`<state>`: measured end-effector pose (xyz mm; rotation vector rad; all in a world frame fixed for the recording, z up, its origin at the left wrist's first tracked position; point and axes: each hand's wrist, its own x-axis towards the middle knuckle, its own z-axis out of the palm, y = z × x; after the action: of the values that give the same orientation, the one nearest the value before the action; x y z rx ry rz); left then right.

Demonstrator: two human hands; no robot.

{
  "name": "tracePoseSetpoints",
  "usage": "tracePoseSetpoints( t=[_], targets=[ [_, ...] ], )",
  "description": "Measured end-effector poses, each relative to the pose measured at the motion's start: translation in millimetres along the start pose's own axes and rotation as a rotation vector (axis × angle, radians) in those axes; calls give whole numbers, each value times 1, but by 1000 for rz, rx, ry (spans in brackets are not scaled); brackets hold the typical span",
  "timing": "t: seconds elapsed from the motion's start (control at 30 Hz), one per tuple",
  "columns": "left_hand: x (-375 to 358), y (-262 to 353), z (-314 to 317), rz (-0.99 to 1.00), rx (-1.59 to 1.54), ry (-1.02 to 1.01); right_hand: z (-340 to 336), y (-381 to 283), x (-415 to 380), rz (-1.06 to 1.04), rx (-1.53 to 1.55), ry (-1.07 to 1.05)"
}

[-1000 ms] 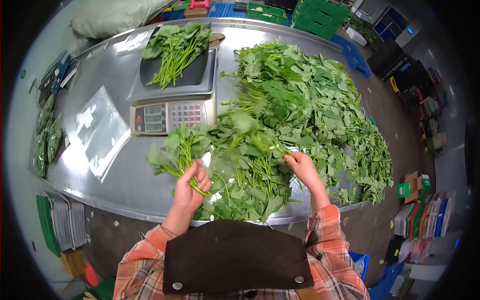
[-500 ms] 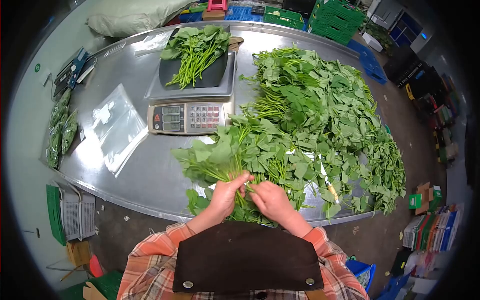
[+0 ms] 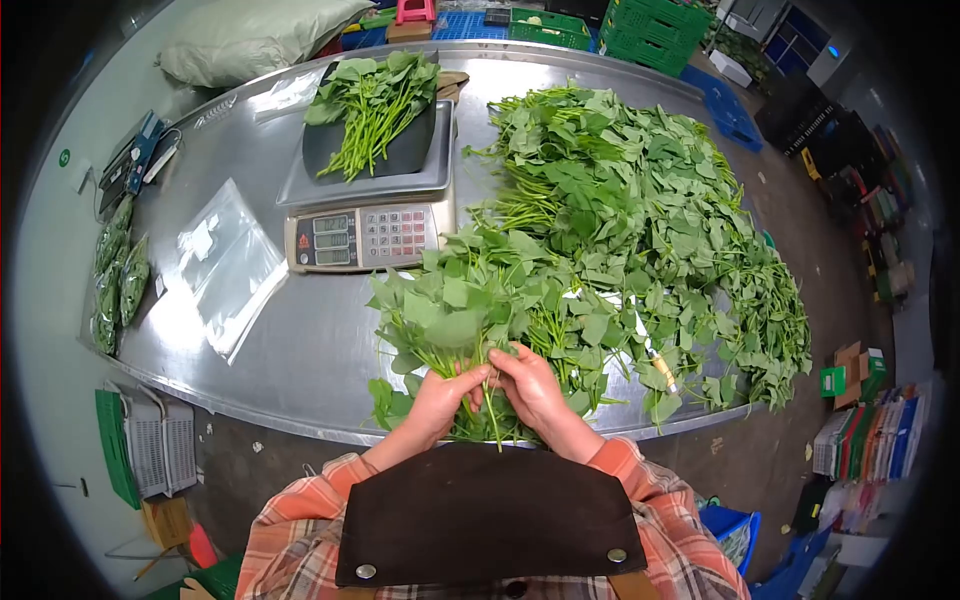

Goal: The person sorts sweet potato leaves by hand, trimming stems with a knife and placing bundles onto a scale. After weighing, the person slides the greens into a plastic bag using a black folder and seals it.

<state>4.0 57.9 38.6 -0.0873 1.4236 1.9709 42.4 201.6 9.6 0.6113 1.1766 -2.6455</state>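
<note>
My left hand [image 3: 438,405] is closed around the stems of a bunch of leafy greens [image 3: 445,315], its leaves fanning out above the fist. Right beside it, my right hand [image 3: 532,390] pinches a single green stem [image 3: 491,405] that hangs down between the two hands. A large heap of leafy greens [image 3: 640,190] spreads to the right and reaches behind the hands. Among the leaves lies a knife [image 3: 655,362] with a light wooden handle. Beyond the hands stands a digital scale [image 3: 372,237], bearing another bunch of greens [image 3: 375,110] on a dark tray [image 3: 415,150].
Clear plastic bags [image 3: 232,270] lie on the metal table [image 3: 330,350], left of the scale. Packed bags of greens [image 3: 120,275] sit at the left edge. Green crates [image 3: 655,35] are stacked behind the table, and grey crates [image 3: 160,440] stand on the floor at left.
My right hand has moved up and closer to the left one, and a stem now hangs between them. The bunch has shifted slightly right. The camera view has turned a little.
</note>
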Motion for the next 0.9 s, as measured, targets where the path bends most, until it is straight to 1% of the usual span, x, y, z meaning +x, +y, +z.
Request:
tracePoseSetpoints(
  t=[0.07, 0.1, 0.2, 0.23, 0.33, 0.37, 0.43, 0.47, 0.5, 0.53, 0.6, 0.63, 0.67, 0.77, 0.87, 0.9],
  targets=[
    [3, -7, -9, 14, 15, 77, 6, 0, -5, -43, 132, 55],
    [11, -15, -22, -19, -9, 116, 7, 1, -7, -65, 198, 84],
    [18, -20, -32, -63, -168, 190, -7, 1, -24, -51, 222, 51],
    [21, -22, -36, -39, -205, 211, -21, -1, -30, -26, 197, -62],
    [19, -10, -49, -139, -202, 69, -47, -48, -53, 123, -282, -131],
    [17, -10, -54, -185, -229, 38, -53, -53, -53, -76, -775, -2],
    [12, -6, -59, -208, -266, -43, -61, -58, -46, -523, -1733, 287],
    [10, -3, -62, -220, -279, -87, -58, -54, -37, -408, -1506, 231],
    [9, -3, -67, -242, -331, -200, -51, -46, -25, -298, -1280, 175],
    [8, -3, -66, -230, -342, -235, -43, -34, -13, -190, -1053, 118],
    [3, -1, -62, -205, -363, -307, -24, 3, 14, -117, -1026, 34],
    [-1, 0, -60, -201, -330, -262, -6, 7, 20, -114, -1193, 36],
    [-4, 4, -57, -191, -303, -264, 8, 8, 26, -108, -1360, 37],
    [-28, 24, -45, -187, -240, -240, 3, 32, 54, -366, -1337, 49],
    [-61, 56, -34, -40, -207, -311, -15, 40, 69, -426, -952, -112],
    [-63, 55, -46, -1, -220, -257, -15, 36, 69, -381, -1041, -103]
  ],
)
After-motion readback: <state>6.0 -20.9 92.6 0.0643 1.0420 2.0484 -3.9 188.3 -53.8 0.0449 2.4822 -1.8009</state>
